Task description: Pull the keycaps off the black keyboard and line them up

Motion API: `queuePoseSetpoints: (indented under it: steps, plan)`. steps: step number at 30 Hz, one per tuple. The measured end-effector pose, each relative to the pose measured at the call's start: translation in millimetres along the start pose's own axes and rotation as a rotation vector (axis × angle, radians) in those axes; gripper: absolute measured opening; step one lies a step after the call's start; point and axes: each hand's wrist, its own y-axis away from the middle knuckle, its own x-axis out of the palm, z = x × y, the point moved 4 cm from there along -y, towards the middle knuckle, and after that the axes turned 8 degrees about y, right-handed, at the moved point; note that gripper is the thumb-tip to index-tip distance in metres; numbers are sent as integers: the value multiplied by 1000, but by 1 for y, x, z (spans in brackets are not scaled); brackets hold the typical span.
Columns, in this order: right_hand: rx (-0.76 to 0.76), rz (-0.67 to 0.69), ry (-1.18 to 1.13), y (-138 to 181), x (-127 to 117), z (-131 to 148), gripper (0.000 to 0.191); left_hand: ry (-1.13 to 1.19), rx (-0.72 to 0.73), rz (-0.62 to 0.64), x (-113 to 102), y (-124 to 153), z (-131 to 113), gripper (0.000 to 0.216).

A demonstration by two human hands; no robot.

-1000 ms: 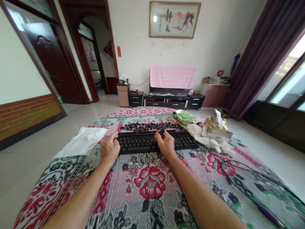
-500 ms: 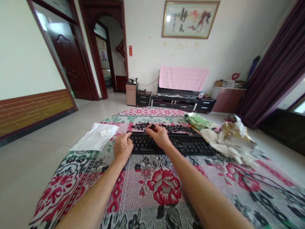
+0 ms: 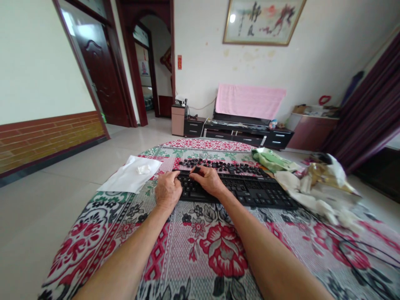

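Note:
A black keyboard (image 3: 259, 193) lies on the flowered tablecloth in front of me. My left hand (image 3: 168, 187) grips its left end, fingers curled and thumb along the back edge. Over the left part of the keys, my right hand (image 3: 208, 180) pinches a small black piece (image 3: 196, 169); its exact kind is too small to make out. Loose black keycaps (image 3: 231, 167) are scattered in a band just behind the keyboard. Part of the key area is hidden by my hands.
White paper (image 3: 125, 177) with a crumpled tissue (image 3: 143, 169) lies on the left. Green packaging (image 3: 273, 160) and crumpled wrappers (image 3: 325, 183) are piled on the right. A black cable (image 3: 343, 250) trails over the tablecloth (image 3: 175, 250) at the right.
The view has turned slightly, so the scene sits a little further right. My right hand has lowered the small black piece slightly toward the keys. My left hand keeps its grip.

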Motion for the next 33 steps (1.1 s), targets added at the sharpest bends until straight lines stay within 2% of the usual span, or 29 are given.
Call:
queuePoseSetpoints:
  steps: [14, 23, 33]
  plan:
    - [-98, 33, 189, -9, 7, 8, 13, -40, 40, 11, -2, 2, -5, 35]
    - [5, -10, 114, -7, 6, 1, 13, -45, 23, 29, -3, 2, -7, 35]
    - [-53, -24, 100, -5, 7, 0, 16, -52, 42, 30, -3, 2, -7, 35]
